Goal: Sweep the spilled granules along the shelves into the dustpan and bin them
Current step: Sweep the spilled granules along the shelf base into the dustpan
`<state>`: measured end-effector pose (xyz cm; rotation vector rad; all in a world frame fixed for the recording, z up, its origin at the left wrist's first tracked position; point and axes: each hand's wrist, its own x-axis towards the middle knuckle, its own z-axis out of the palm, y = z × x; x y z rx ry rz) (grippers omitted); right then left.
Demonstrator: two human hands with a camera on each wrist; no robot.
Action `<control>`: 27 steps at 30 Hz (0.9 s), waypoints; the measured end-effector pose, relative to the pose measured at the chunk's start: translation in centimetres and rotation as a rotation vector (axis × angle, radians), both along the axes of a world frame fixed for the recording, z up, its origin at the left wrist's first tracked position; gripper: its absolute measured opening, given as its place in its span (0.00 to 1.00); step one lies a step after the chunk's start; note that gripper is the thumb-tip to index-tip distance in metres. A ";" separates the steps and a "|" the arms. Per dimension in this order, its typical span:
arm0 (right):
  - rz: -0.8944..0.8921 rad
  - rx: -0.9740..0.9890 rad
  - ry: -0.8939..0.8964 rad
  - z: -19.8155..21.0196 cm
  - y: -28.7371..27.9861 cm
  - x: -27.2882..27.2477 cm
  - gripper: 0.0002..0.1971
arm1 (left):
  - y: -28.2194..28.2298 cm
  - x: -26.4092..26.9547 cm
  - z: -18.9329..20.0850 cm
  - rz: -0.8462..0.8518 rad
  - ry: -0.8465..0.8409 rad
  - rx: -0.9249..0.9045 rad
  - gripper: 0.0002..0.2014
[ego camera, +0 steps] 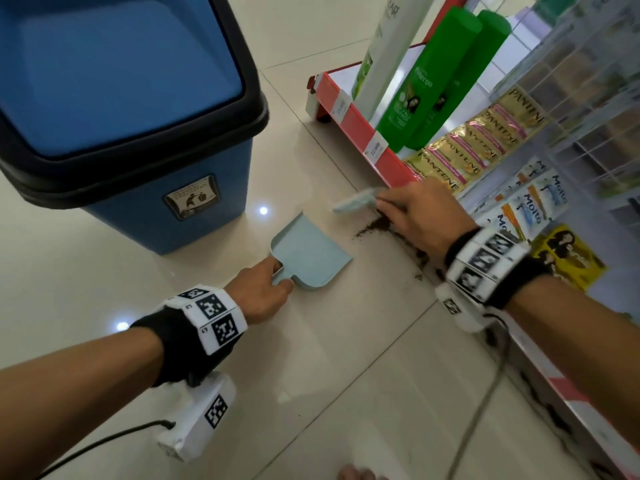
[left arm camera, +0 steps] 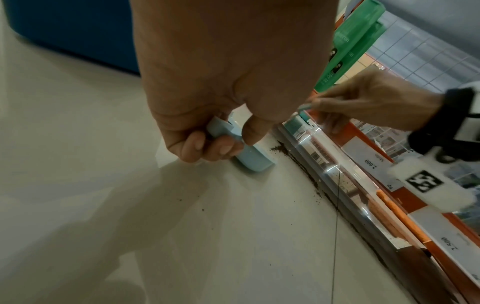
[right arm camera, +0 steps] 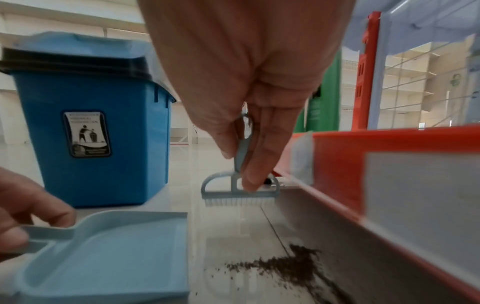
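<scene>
Both forearms, each strapped with a black wristband carrying white marker tags, reach out over the pale glossy tiled floor (ego camera: 346, 375). The left hand (ego camera: 259, 289) pinches the short flat handle of a small light-blue plastic dustpan (ego camera: 311, 254), thumb on top and fingers curled underneath. This dustpan lies flat on the floor; its long axis runs from the handle at the near side away toward its open lip, which points toward the far end of the shelf base and lies close beside the spill. The right hand (ego camera: 422, 216) holds a small light-blue plastic hand brush (right arm camera: 240, 190) by its slim handle, fingers closed round it. Its handle stands nearly upright, the white bristles point down at the floor, and the brush head lies crosswise just beyond the spill, next to the shelf's lower edge. Dark brown spilled granules (right arm camera: 293, 265) form a small heap against the foot of the grey-and-red shelf unit (right arm camera: 389, 185), between brush and dustpan, with a thinner trail running along the shelf base toward the person. A blue plastic bin with a black rim (ego camera: 138, 168) stands on the floor beyond the dustpan, at its left. Green shampoo bottles (ego camera: 433, 81) and hanging sachet strips (ego camera: 485, 140) fill the shelves.
</scene>
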<state>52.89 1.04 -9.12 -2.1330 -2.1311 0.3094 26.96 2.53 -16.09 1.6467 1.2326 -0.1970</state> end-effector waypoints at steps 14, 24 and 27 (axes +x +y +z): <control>-0.219 -0.269 -0.397 -2.6 -4.0 0.1 0.12 | -0.1 0.8 0.8 0.010 0.009 0.016 0.24; -0.038 0.008 -0.303 -0.7 0.5 -2.5 0.11 | -0.3 1.0 1.1 0.108 0.013 0.089 0.15; -0.043 -0.101 -0.290 -1.7 0.5 -2.5 0.09 | -0.7 0.5 1.3 0.129 0.026 0.060 0.14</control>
